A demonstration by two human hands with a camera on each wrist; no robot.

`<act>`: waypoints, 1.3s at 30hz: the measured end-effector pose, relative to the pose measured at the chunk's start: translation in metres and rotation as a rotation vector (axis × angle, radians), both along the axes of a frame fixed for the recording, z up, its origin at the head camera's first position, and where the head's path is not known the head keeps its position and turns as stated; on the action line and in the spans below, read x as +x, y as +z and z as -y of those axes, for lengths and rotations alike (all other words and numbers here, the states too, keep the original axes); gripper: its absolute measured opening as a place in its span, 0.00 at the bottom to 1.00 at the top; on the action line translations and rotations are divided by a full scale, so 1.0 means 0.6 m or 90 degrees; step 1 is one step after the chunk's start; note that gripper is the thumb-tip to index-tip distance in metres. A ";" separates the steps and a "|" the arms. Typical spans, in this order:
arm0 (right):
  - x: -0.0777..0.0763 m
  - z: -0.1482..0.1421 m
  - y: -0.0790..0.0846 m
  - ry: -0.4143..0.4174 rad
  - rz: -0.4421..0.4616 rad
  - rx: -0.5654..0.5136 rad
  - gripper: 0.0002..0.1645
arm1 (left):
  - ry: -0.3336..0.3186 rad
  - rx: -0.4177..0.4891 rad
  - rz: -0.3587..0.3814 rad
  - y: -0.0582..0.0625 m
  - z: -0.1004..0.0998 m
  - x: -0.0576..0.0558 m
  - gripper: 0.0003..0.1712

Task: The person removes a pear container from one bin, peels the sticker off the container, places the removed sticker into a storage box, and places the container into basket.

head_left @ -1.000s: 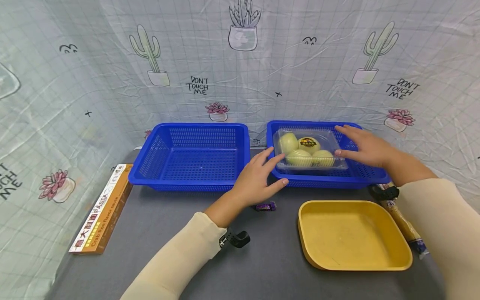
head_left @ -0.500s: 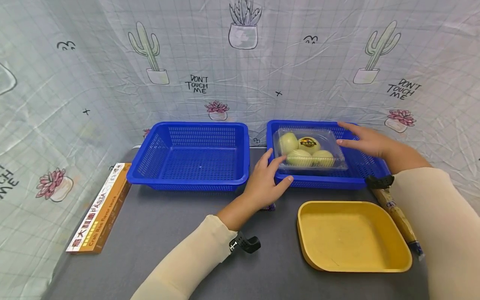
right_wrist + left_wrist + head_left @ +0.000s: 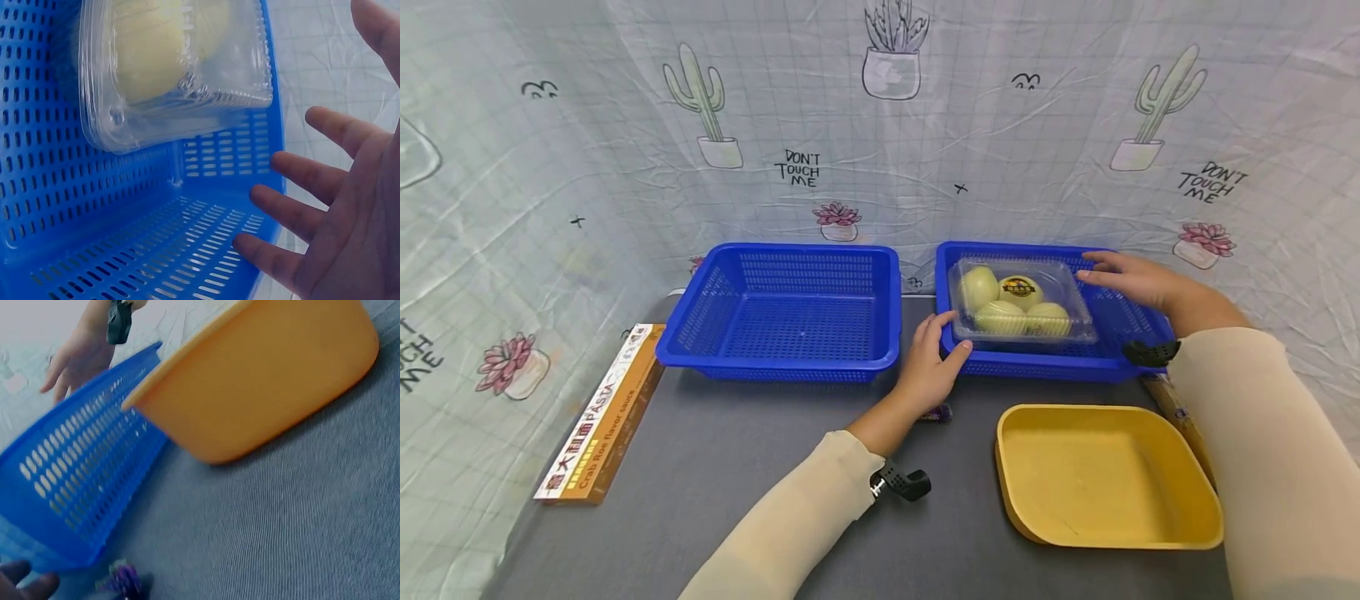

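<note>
A clear plastic clamshell box [image 3: 1063, 279] of round pale yellow-green fruit [image 3: 1000, 318] sits in the right blue basket [image 3: 1037, 364], with a dark sticker on its lid. My left hand [image 3: 927, 367] is at this basket's left rim, its fingertips right by the box's near left corner. At the back right rim is my right hand [image 3: 1131, 279], fingers spread and nothing in it. The right wrist view shows its palm [image 3: 359, 206] and separated fingers beside the basket wall, with a gap to the box.
A second blue basket [image 3: 805, 364] stands to the left. A yellow tray [image 3: 1090, 475] lies in front at right, with a long wrapped packet [image 3: 1176, 408] partly behind my right sleeve. A pasta box [image 3: 602, 417] lies far left, and a small purple-wrapped item [image 3: 937, 412] near my left wrist.
My left hand has shifted slightly right and nearer to me, drawing back from over the box to the basket rim. My right hand has moved a little right, away from the box.
</note>
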State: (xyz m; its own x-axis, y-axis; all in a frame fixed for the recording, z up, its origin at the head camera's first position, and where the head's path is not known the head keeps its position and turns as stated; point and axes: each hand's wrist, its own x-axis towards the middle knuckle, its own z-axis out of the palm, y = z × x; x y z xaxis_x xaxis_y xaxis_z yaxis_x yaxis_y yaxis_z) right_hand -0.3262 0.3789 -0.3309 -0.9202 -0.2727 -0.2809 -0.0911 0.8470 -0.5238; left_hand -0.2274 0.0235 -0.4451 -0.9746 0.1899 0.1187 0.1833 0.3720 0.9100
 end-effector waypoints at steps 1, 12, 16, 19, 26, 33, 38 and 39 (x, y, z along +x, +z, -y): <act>-0.002 -0.001 -0.002 -0.001 0.005 0.000 0.54 | -0.002 0.013 0.007 -0.004 0.001 -0.003 0.33; -0.025 -0.005 -0.023 0.008 0.020 0.009 0.53 | -0.050 0.091 0.025 -0.022 0.001 -0.010 0.34; -0.029 -0.003 -0.032 0.015 0.012 0.029 0.54 | -0.062 0.079 0.022 -0.021 0.002 -0.009 0.34; -0.031 -0.001 -0.039 0.025 0.004 0.031 0.52 | -0.064 0.069 0.023 -0.022 0.003 -0.008 0.34; -0.048 0.003 -0.050 0.038 0.004 0.010 0.50 | -0.062 0.054 0.026 -0.024 0.007 -0.010 0.34; -0.060 -0.001 -0.066 0.044 0.016 -0.006 0.52 | -0.067 0.029 0.041 -0.026 0.007 -0.011 0.34; -0.063 0.002 -0.083 0.036 0.013 0.001 0.55 | -0.075 0.038 0.044 -0.025 0.011 -0.010 0.34; -0.063 0.003 -0.086 0.032 0.016 0.000 0.56 | -0.075 0.038 0.043 -0.025 0.013 -0.010 0.34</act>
State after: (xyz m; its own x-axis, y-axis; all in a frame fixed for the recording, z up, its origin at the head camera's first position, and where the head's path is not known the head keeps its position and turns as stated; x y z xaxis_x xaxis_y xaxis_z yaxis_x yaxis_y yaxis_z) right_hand -0.3643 0.3768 -0.3823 -0.8977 -0.3189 -0.3040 -0.1206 0.8415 -0.5266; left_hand -0.2332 0.0160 -0.4600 -0.9524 0.2973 0.0675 0.1592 0.2962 0.9418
